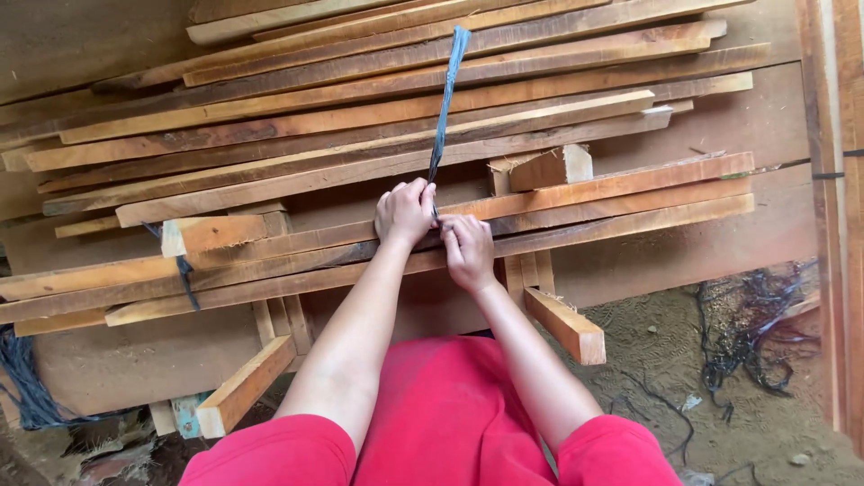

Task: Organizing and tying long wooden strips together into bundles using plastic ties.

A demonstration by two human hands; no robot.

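Head cam: our left hand (405, 211) and right hand (466, 250) both fist the dark strap (447, 99) pulled taut over the wooden slats (576, 193); looks like no knot yet, tying's unfinished.

Both bare arms reach forward, converging. Left hand (405, 211) closed in a fist, knuckles up, slightly ahead. Right hand (467, 249) just beside it, fingers curled shut, wrist bent inward. Hands nearly touching.
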